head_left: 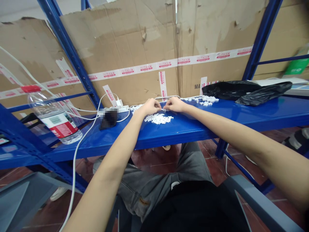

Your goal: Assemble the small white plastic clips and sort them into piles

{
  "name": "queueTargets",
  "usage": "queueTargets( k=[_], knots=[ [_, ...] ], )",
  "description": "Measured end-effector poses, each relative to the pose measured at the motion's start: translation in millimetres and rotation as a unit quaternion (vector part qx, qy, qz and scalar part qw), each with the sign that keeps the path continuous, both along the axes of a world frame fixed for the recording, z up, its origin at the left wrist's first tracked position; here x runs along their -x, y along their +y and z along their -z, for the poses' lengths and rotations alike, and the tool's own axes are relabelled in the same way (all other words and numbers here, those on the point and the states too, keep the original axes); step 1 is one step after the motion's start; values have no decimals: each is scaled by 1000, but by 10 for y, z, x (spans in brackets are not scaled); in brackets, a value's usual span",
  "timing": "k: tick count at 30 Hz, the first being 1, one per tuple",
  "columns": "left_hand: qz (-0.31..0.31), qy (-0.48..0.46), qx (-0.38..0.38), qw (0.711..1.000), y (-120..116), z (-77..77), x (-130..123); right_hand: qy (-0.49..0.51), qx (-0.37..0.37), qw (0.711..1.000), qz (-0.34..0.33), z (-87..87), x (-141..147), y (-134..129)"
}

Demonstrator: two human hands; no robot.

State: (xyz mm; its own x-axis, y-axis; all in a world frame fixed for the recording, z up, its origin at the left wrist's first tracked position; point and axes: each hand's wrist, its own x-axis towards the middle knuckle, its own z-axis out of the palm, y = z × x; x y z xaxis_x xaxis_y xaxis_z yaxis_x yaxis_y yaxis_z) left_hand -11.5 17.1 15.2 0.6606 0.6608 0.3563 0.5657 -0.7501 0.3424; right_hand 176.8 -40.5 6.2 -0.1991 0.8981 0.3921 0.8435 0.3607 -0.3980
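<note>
Both hands meet over the blue shelf (183, 124), just behind a loose pile of small white pieces (159, 119). My left hand (151, 106) is closed in a pinch, and my right hand (174, 105) pinches close beside it. Between the fingertips shows a tiny white piece (163, 110); both hands seem to grip it. More white pieces (208, 100) lie to the right at the back of the shelf, and a few are partly hidden behind my left hand.
A clear bottle with a red cap (60, 124) leans at the left. White cables and a power strip (123, 109) lie near a blurred dark object (109, 118). A black plastic bag (231, 90) lies back right, before cardboard (135, 42).
</note>
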Motion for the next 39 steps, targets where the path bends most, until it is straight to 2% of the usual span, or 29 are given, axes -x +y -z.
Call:
queueTargets(
  k=[12,22,29,39],
  knots=[
    [21,-24,-25,999,10,25,-48,71,-33,997,-18,71,-56,171],
    [-6,-128,16,992,5,52,-101,154,-50,987,-11,51,-86,241],
    [-14,-166,45,985,46,79,-111,229,-25,973,-7,33,-38,191],
    [-16,-159,-28,987,-41,57,-133,304,7,952,-35,51,-27,220]
  ],
)
